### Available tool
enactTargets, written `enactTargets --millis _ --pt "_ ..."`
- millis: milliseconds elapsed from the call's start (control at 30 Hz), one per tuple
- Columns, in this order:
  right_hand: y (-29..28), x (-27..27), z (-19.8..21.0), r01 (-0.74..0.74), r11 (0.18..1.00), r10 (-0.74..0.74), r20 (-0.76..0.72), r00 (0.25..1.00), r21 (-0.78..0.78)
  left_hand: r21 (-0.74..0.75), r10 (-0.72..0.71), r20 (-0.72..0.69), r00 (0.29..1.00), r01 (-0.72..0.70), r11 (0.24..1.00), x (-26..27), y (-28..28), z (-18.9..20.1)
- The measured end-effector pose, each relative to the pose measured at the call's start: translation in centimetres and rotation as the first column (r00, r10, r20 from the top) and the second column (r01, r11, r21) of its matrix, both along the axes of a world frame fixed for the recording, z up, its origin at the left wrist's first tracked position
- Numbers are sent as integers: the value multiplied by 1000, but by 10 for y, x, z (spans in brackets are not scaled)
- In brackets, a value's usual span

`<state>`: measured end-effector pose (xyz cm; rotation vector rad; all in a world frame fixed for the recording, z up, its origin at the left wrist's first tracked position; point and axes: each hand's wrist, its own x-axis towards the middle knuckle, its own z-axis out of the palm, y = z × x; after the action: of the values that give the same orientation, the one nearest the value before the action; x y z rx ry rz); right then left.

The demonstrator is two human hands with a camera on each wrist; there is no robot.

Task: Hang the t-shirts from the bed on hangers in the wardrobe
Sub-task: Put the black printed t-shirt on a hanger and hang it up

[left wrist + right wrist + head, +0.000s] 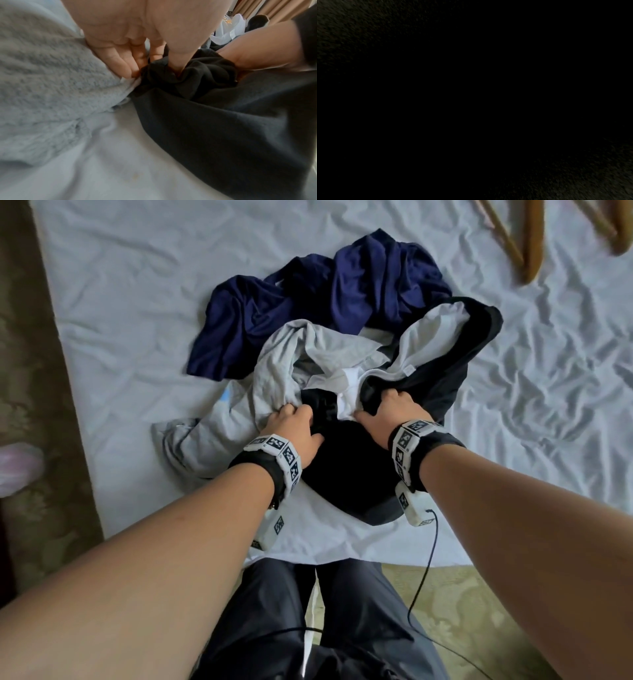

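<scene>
Lying bunched on the bed sheet (120,302), near its front edge: black t-shirt (346,470), overlapping a grey t-shirt (274,364), navy t-shirt (308,299) behind. Pinching a black fold between thumb and curled fingers: left hand (294,429). Gripping the black shirt's edge, fingers curled in: right hand (387,412). Lying well apart, far right: wooden hangers (531,237). Showing only darkness: right wrist view.
</scene>
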<state>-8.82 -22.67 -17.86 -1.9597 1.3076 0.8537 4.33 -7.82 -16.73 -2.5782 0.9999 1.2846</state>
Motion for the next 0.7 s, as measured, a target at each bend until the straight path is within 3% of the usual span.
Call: enactTargets --millis 367,700 --pt "5 -11 16 60 998 -58 84 995 -23 -171 62 -41 997 -68 983 -8 26 11" --pt "49 -66 56 122 990 -106 201 974 -70 -234 186 -72 980 -197 952 -28 61 43"
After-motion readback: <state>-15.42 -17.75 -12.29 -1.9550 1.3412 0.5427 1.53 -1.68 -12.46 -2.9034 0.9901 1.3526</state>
